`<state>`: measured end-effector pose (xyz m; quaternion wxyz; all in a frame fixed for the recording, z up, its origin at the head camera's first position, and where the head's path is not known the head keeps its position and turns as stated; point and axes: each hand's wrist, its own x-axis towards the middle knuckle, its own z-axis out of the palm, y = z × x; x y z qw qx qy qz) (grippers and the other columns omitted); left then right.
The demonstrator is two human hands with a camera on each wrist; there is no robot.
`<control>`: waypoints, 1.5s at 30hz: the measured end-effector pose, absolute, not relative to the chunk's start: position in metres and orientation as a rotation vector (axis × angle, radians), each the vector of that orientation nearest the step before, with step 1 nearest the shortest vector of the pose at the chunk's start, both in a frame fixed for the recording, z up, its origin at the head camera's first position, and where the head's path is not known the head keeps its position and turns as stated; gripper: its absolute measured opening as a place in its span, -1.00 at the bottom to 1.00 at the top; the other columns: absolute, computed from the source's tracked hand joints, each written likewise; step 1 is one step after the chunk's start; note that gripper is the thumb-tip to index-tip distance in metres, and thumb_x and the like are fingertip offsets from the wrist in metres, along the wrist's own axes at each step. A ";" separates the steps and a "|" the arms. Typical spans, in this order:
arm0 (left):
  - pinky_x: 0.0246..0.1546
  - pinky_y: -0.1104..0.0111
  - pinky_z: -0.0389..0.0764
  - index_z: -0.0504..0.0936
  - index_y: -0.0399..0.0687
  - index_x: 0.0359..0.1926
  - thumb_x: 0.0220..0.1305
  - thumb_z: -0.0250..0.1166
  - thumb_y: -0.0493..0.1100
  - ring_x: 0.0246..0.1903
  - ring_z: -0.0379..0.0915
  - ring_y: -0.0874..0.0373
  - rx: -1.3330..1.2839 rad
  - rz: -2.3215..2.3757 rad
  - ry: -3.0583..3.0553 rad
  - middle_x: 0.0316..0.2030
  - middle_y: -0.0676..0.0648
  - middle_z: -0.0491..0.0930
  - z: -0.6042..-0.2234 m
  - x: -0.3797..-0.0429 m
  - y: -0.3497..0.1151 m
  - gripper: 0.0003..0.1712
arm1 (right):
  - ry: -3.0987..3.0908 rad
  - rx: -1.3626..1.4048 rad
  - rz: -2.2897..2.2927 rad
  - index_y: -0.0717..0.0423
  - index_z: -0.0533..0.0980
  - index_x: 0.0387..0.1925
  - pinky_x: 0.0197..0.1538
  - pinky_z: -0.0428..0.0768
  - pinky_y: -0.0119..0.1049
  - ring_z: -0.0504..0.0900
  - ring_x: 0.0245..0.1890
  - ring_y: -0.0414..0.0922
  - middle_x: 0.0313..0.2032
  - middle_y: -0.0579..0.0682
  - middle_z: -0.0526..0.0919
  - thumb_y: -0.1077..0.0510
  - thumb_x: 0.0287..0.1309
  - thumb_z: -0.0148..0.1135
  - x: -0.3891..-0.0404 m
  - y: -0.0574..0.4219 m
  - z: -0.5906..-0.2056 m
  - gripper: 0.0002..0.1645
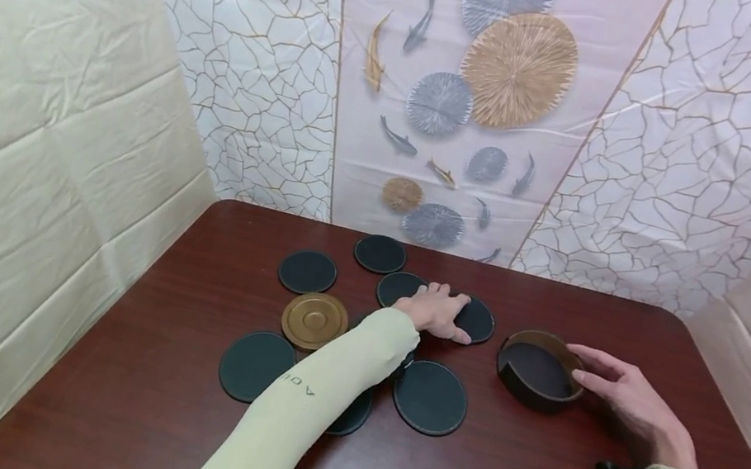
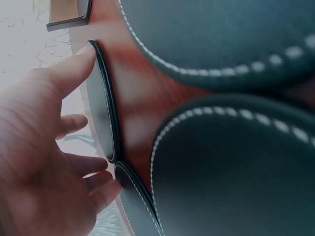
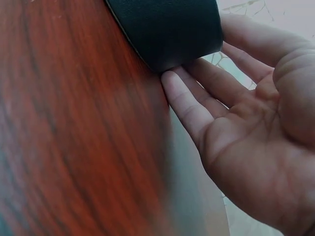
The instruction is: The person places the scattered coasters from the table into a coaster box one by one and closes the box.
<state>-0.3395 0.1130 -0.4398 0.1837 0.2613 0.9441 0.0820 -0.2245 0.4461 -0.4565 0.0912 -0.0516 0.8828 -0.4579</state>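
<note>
My left hand [image 1: 433, 309] lies over a round dark coaster [image 1: 479, 320], fingers spread. In the left wrist view its thumb touches the rim of the white-stitched coaster [image 2: 101, 110], while the other fingers reach towards the far side. Another dark coaster [image 1: 398, 289] sits beside that hand, partly covered by it. At the right, my right hand [image 1: 626, 396] touches the outer side of a round coaster holder [image 1: 532, 392], which has a dark base and brown inner wall. Its fingers extend fairly straight against the holder's wall [image 3: 172, 34] in the right wrist view.
Several more dark coasters lie flat around the left forearm, including one [image 1: 431, 398] near the middle. A brown ringed coaster [image 1: 315, 322] lies to the left. The reddish-brown table [image 1: 114, 390] meets a patterned cloth backdrop [image 1: 264, 55] behind.
</note>
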 end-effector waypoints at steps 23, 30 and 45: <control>0.35 0.06 0.20 0.09 0.39 0.50 0.19 0.08 0.54 0.34 0.12 -0.05 0.864 -0.017 2.732 0.44 -0.06 0.19 -0.444 -0.337 0.128 -0.06 | 2.593 -0.118 -1.390 0.11 0.36 0.34 -0.22 0.61 -0.31 0.57 -0.15 -0.26 0.09 -0.22 0.55 -0.04 0.31 0.23 -0.220 0.444 -0.455 -0.35; 0.29 0.09 0.31 0.16 0.33 0.48 0.13 0.12 0.56 0.22 0.23 -0.05 0.895 -0.074 2.812 0.35 -0.11 0.29 -0.448 -0.334 0.130 -0.03 | 2.583 -0.106 -1.385 0.09 0.36 0.34 -0.21 0.61 -0.31 0.59 -0.16 -0.24 0.11 -0.12 0.54 -0.05 0.30 0.24 -0.221 0.443 -0.457 -0.34; 0.12 0.25 0.48 0.03 0.23 0.52 0.32 0.28 0.11 0.28 0.17 0.03 0.930 0.507 2.773 0.32 -0.15 0.14 -0.438 -0.333 0.118 -0.12 | 2.605 -0.110 -1.358 0.09 0.37 0.33 -0.22 0.58 -0.34 0.59 -0.16 -0.25 0.12 -0.05 0.55 -0.06 0.29 0.25 -0.225 0.444 -0.455 -0.34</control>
